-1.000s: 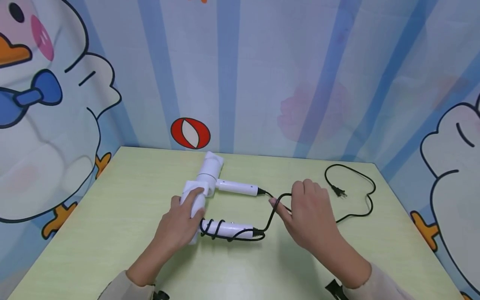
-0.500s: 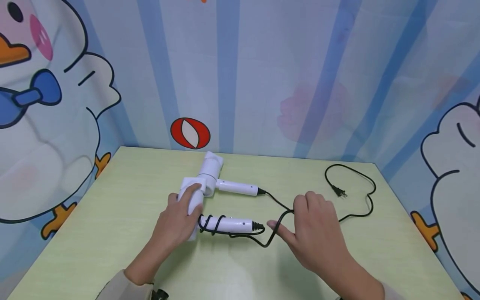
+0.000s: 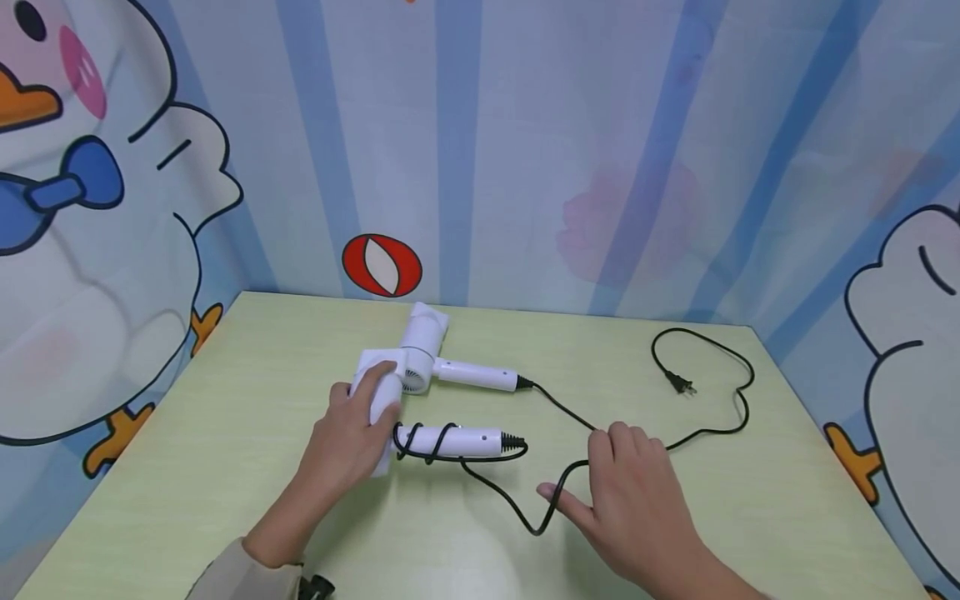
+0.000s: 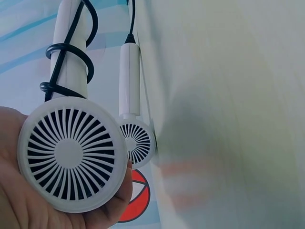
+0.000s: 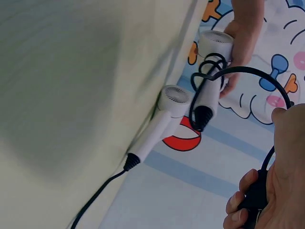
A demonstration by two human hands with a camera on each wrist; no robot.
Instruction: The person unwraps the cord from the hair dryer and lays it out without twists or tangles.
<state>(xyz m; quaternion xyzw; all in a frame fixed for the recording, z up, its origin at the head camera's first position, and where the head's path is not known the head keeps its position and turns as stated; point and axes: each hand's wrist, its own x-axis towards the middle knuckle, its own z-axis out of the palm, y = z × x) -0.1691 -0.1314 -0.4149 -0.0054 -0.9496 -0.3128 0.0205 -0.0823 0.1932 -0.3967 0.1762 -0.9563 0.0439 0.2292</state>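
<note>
In the head view my left hand [image 3: 348, 437] grips the body of a white hair dryer [image 3: 468, 441]. Its round slotted vent faces the left wrist camera. Black power cord [image 3: 508, 497] winds round that dryer's handle in several turns, and a loose length sags toward my right hand [image 3: 637, 500]. That hand holds the cord with curled fingers, thumb stretched out along it. From the right wrist, a thick black piece [image 5: 255, 200] shows within the fingers; whether it is the plug or bunched cord, I cannot tell. A second white hair dryer [image 3: 477, 374] lies behind the first.
The second dryer's cord [image 3: 562, 406] runs behind my right hand and loops at the table's back right, ending in a two-pin plug [image 3: 680, 383]. A pale table [image 3: 247, 400] carries everything. Behind it hangs a blue striped cartoon backdrop [image 3: 517, 167].
My right hand has moved down toward me with the held cord, and the loose length now sags lower and longer. My left hand and its dryer have shifted slightly left and tilted.
</note>
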